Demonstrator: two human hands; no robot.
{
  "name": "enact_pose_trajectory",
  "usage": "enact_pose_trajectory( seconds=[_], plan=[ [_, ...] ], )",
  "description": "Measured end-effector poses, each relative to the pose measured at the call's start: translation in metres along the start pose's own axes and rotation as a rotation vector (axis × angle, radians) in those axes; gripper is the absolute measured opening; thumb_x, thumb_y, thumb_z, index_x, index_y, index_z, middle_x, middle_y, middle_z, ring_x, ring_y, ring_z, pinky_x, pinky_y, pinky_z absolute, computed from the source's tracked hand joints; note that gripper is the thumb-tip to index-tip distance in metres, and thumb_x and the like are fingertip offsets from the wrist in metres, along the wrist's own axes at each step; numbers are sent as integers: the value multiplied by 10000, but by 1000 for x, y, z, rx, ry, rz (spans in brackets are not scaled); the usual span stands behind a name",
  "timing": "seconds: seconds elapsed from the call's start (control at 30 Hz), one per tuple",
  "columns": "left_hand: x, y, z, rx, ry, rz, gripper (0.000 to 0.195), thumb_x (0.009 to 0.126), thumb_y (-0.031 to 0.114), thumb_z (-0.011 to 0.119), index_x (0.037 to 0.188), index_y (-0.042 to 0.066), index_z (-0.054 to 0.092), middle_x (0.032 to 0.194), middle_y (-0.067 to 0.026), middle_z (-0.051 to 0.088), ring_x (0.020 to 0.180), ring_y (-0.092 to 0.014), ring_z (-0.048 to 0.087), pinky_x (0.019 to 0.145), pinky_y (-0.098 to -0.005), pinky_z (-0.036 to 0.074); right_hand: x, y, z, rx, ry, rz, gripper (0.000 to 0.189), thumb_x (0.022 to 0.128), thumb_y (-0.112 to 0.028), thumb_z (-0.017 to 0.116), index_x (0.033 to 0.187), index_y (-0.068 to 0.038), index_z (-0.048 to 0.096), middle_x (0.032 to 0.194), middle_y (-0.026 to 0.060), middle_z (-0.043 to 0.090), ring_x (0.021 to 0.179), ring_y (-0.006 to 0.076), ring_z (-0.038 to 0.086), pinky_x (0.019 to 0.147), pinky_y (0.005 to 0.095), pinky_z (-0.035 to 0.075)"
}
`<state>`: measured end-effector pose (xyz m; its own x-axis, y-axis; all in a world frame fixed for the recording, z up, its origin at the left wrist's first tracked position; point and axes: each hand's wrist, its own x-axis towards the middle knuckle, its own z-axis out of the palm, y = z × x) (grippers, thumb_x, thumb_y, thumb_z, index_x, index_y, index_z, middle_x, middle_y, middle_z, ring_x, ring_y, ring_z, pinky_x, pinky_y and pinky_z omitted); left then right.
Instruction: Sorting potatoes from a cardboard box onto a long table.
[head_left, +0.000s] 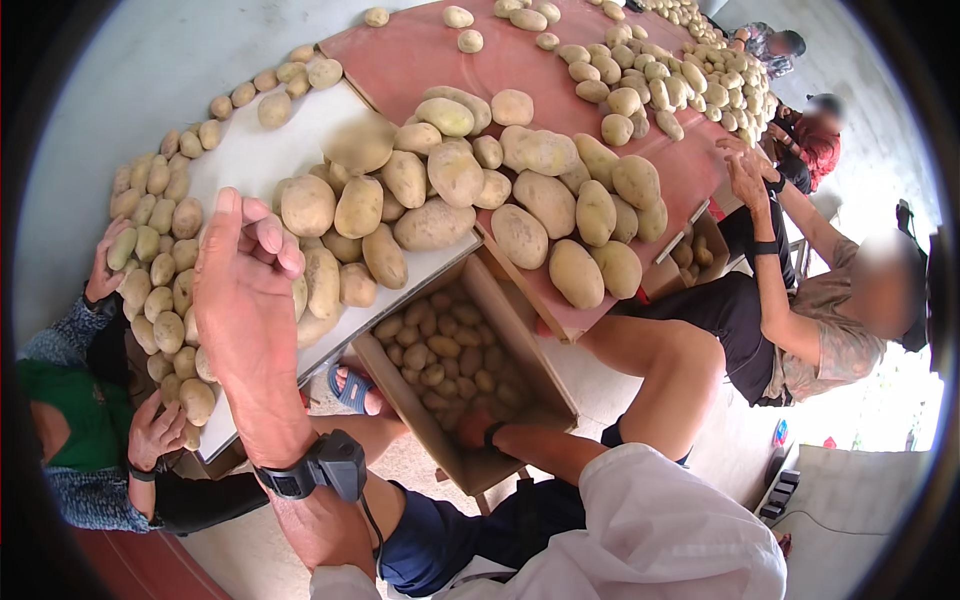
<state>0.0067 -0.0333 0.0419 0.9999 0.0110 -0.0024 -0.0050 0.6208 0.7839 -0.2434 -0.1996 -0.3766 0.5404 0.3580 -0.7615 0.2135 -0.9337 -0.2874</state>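
My left hand (251, 300) is raised over the white tabletop (236, 154), palm up and fingers loosely curled, with nothing in it. A dark device is strapped to that wrist. Beyond the fingertips, a blurred potato (360, 142) appears above a heap of large potatoes (455, 174); whether it touches them I cannot tell. Down inside a cardboard box (551, 375), my right hand (476, 429) is against the many small potatoes (446, 346) there. Shade hides its fingers, so any grip is unclear.
A red tabletop (420, 56) adjoins the white one and carries more potatoes (660, 82). Smaller potatoes (169, 285) line the left side, with a co-worker's hands (154, 431) beside them. Another person (810, 315) sits at right near a second box (690, 259).
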Motion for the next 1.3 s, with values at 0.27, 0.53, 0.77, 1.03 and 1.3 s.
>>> enact_pose_trajectory(
  seconds=[0.27, 0.53, 0.77, 1.03, 1.3],
  plan=[
    [-1, 1, -1, 26, -78, -25, 189, 1052, 250, 621, 1012, 66, 602, 913, -4, 556, 793, -120, 473, 704, -283, 381, 16, 20, -8, 22, -315, -97, 398, 751, -390, 741, 1090, -196, 813, 1175, 96, 761, 1074, 276, 721, 915, 473, 552],
    [4, 7, -7, 8, -44, 24, 237, 1052, 248, 613, 966, 28, 628, 815, -11, 548, 733, -126, 484, 661, -280, 390, -60, 8, -88, 138, -429, -59, 560, 669, -453, 776, 1137, -146, 785, 1212, 125, 742, 1106, 299, 701, 935, 451, 537],
    [7, 6, -12, 49, -32, 10, 262, 1047, 267, 619, 968, 17, 636, 804, -12, 561, 725, -131, 496, 663, -273, 387, -132, 5, -141, 342, -131, -72, 669, 664, -431, 750, 1244, -102, 696, 1186, 174, 726, 1129, 342, 689, 923, 435, 537],
    [13, 3, -13, 56, -65, 9, 246, 1038, 274, 636, 988, 34, 653, 833, -8, 569, 743, -135, 506, 683, -274, 396, -213, -8, -203, 517, 122, -13, 748, 781, -345, 719, 1464, -148, 485, 1180, 217, 693, 1131, 398, 665, 958, 440, 518],
    [14, 1, -11, 80, -79, 32, 249, 1040, 260, 638, 990, 17, 664, 802, -12, 582, 720, -127, 518, 655, -272, 404, -287, 6, -260, 764, 519, -179, 741, 834, -249, 752, 1500, -129, 448, 1276, 169, 650, 1192, 292, 636, 1026, 376, 497]
  ],
)
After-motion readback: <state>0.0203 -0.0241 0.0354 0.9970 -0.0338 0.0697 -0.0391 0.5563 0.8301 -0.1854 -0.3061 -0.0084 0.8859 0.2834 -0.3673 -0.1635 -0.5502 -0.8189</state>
